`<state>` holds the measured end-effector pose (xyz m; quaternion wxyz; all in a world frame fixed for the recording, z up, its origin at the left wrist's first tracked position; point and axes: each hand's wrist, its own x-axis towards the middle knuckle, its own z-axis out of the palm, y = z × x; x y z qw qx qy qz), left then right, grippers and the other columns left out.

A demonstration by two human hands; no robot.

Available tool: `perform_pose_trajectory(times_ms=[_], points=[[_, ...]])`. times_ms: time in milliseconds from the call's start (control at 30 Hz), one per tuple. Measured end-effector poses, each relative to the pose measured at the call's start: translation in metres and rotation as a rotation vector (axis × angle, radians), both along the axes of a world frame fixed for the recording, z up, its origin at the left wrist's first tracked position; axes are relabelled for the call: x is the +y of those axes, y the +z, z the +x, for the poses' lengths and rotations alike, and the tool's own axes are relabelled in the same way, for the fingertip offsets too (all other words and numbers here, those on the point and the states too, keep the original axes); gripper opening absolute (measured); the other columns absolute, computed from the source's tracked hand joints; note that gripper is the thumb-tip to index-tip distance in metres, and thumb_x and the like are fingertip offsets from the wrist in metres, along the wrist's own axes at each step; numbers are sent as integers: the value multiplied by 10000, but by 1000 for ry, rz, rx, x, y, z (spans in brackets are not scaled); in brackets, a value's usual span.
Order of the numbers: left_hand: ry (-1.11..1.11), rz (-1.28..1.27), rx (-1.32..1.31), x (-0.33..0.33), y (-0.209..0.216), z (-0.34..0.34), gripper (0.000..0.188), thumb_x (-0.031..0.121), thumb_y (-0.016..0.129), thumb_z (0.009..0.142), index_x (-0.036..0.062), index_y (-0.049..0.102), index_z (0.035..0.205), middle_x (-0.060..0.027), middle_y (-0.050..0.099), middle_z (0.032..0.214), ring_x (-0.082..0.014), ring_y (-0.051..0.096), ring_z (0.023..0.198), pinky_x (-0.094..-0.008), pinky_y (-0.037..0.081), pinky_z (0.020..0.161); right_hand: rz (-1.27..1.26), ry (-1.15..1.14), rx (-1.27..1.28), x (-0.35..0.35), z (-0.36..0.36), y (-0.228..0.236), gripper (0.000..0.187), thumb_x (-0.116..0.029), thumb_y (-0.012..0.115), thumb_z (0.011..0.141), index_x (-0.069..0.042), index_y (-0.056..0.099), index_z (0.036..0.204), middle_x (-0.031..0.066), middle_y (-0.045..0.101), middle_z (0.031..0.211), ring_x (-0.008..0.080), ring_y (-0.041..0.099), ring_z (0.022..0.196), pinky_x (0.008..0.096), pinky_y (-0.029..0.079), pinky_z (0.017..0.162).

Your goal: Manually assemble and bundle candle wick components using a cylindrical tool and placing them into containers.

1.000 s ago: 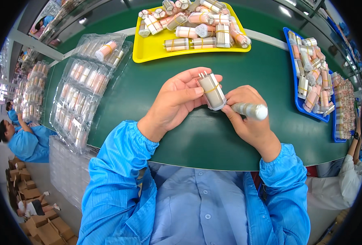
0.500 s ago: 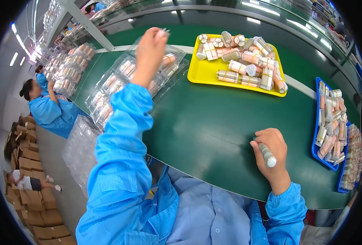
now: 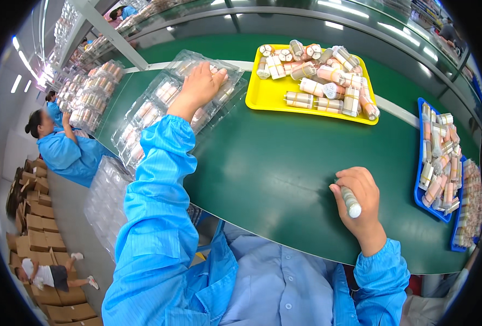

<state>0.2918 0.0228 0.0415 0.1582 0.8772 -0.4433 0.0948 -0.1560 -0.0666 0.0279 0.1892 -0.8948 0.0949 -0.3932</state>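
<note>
My left hand point(image 3: 202, 86) reaches down onto a clear plastic blister tray point(image 3: 184, 60) whose compartments hold small pink and white bundles. Its fingers are bent over one compartment near the tray's far right end, hiding most of whatever they grip. Over the green table, my right hand point(image 3: 360, 201) is closed around a slim grey-green cylinder point(image 3: 350, 203) that looks wrapped in clear film, its pale round end pointing toward me. Beyond it stands a yellow tray point(image 3: 268, 96) heaped with banded bundles of pink, white and grey tubes point(image 3: 328, 76).
Blue trays point(image 3: 418, 168) of similar bundles line the right side of the green table point(image 3: 263, 174). Empty clear blister trays point(image 3: 108, 198) are stacked at the left edge. A co-worker in blue point(image 3: 70, 149) sits farther left, near stacked filled trays point(image 3: 91, 95). Cardboard boxes point(image 3: 40, 223) cover the floor.
My left hand has come down from above the blister tray onto its far compartments. My right hand keeps hold of the cylinder, nearly still. A person among the boxes has shifted position.
</note>
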Motion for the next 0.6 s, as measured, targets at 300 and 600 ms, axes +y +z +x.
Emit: perform_pose_trajectory(times_ms=[300,600], points=[[-114,-29,-122,7,-3,-10,559,410,531,1025,-4,541,1401,-303,387,1549,-460,364,1437,-506,327,1170,-4,19,-14,1,-1,0,253,-64,817,739,-38,601,868,121,668,907,325,651,815,423,532,700],[-31,102,-254,18,20,-36,400,300,630,953,23,676,1238,-258,617,1222,-419,575,1138,-486,461,994,-17,27,-11,4,-3,0,230,-64,805,764,-37,603,870,112,668,904,315,658,824,417,537,705]])
